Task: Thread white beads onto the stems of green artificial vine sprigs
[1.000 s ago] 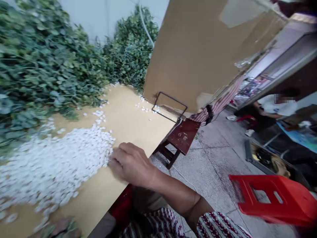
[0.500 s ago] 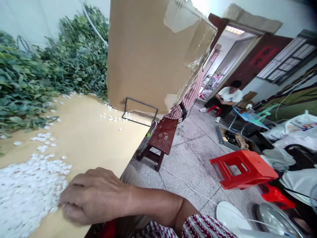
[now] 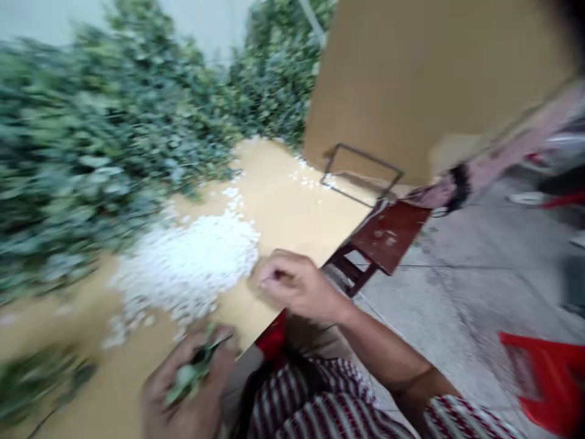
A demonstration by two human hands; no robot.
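My left hand is low in the view, over the near edge of the table, closed around a green leafy sprig. My right hand hovers by the table's right edge with its fingers curled into a pinch; blur hides what, if anything, is between the fingertips. Between and beyond both hands spreads a pile of small white round pieces, nearest my right fingertips. Another leafy sprig with a dark stem lies at the lower left, smeared by motion.
Heaped green artificial foliage lines the back and left of the table. A tall cardboard sheet stands at the far right end, with a thin dark rectangular frame before it. Beyond are a brown bench and red stool.
The view has swung left, so the table and foliage fill more of it. My left hand with the sprig has come into sight. My right hand now shows a curled pinch.
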